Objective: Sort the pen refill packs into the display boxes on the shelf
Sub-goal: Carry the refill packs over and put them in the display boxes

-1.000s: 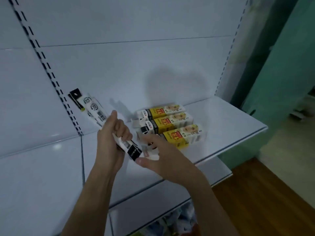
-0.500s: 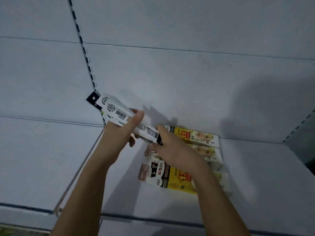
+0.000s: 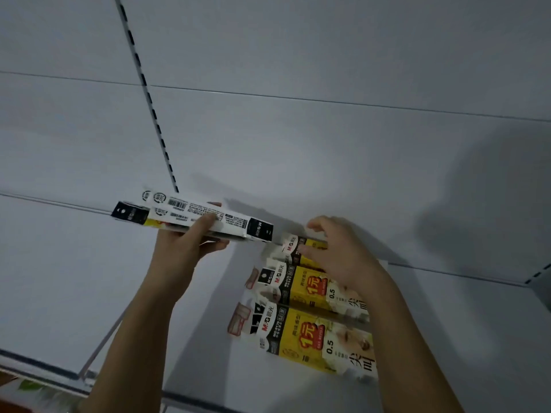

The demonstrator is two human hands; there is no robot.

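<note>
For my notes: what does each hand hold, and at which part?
Left hand grips refill packs around their middle. Right hand touches the rear display box, holding nothing.

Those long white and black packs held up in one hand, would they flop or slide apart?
The long white and black cardboard packs jut straight out either side of the left hand, so probably stiff and light. Two are stacked, slightly offset, so they might slide.

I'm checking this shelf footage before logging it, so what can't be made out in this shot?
- Rearmost display box, head view: mostly covered by the right hand.
- Refill packs in the left hand: the count is unclear, since they overlap and the fingers cover them.
- Small print on the packs: too small and blurred.
</note>
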